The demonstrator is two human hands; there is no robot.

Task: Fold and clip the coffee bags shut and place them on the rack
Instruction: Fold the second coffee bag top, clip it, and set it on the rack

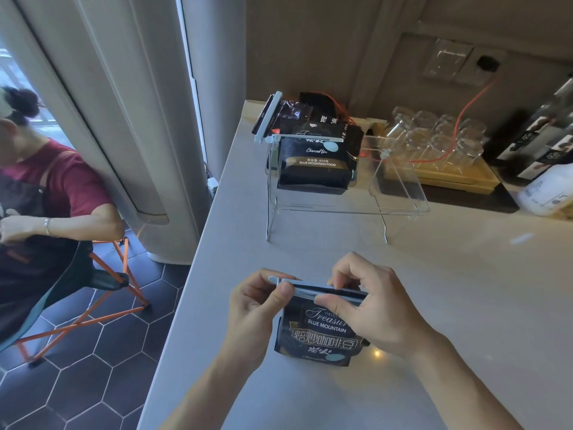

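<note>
I pinch the pale blue clip (322, 291) on the coffee bag (319, 333) with both hands, left hand (257, 308) and right hand (372, 305), on the surface (434, 305).

The bag (319, 333) I hold is black, with white and gold lettering and a pale blue spot low on its front. My clip (313, 288) is pale blue. The racked bag (316, 159) is black too, with a gold band and white print, under a white clip (307, 137). The counter (310, 392) is plain light grey. The floor (93, 383) has dark hexagonal tiles with pale joints.
</note>
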